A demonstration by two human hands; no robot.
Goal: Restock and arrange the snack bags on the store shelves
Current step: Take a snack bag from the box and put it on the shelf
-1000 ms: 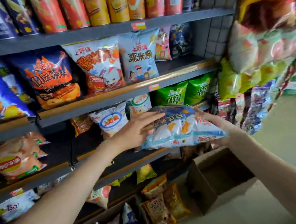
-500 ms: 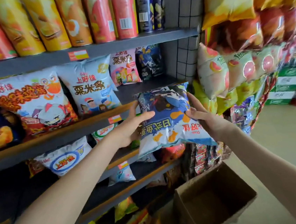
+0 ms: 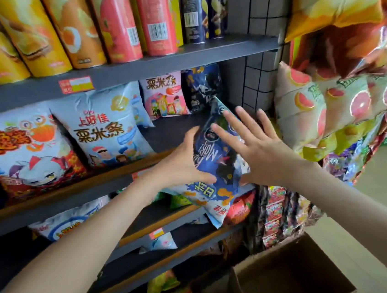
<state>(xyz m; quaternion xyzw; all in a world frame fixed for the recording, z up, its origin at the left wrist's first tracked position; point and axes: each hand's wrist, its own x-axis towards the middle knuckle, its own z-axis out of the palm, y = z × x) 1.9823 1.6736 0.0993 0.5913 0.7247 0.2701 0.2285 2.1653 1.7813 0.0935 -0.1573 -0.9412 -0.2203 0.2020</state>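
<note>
Head view. The blue snack bag (image 3: 212, 149), which a second ago lay flat and low between both hands and half a second ago stood raised before the shelf lip, now leans with its upper end over the bare right end of the second shelf (image 3: 174, 129), its print upside down. The left hand (image 3: 182, 164) grips the bag's left edge, thumb across the front. The right hand (image 3: 265, 153) has let go its grip and lies flat on the bag's front, fingers straight and spread wide. The change suggests that placement is nearly done, and that pushing the bag back and releasing it remain. Counted: one bag in hand. Four bags stand fully visible on that shelf, namely one crab-print bag (image 3: 18, 150), one light-blue corn-strip bag (image 3: 105, 131), one pink bag (image 3: 163, 94) and one navy bag (image 3: 202, 85). The edge of a further light-blue bag shows behind. At least eight chip canisters (image 3: 112, 23) stand on the shelf above, and one open cardboard box (image 3: 296, 266) sits below right. The hanging bags at the right are too blurred to count.
</note>
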